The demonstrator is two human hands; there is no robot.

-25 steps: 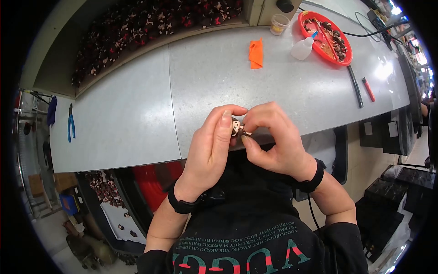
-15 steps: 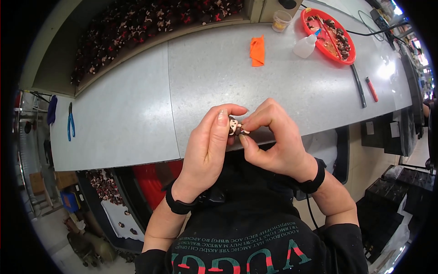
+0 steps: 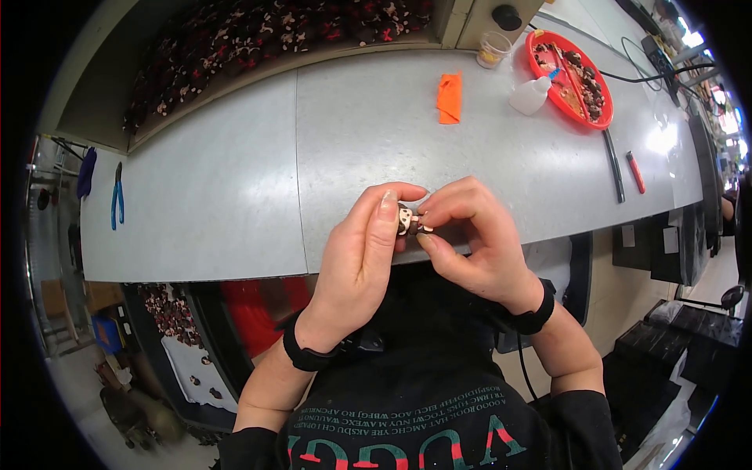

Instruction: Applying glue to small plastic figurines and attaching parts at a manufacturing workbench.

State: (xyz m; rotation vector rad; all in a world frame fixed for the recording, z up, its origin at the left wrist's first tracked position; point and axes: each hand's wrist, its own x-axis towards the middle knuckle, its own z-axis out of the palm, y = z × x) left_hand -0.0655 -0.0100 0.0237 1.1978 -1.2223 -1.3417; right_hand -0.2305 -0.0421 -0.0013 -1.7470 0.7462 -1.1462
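Observation:
Between both hands, just over the table's front edge, is a small dark brown and cream toy figurine (image 3: 406,220). My left hand (image 3: 362,254) grips its head end, with the thumb along it and the fingers curled behind. My right hand (image 3: 478,239) pinches the lower, body end between thumb and forefinger. The figurine lies sideways, its cream face turned up. Fingers cover part of it. Black bands circle both wrists.
On the grey table (image 3: 235,196) lie blue-handled pliers (image 3: 117,197), an orange cloth (image 3: 450,99), a white squeeze bottle (image 3: 531,95), a red divided tray (image 3: 607,117) of small parts, a clear cup (image 3: 493,52), a dark rod (image 3: 614,166) and a red cutter (image 3: 635,172). A bin (image 3: 235,92) of figurines stands far left.
The view has shifted slightly, so the table items sit a little lower. Both hands keep hold of the figurine, with hardly any change in grip.

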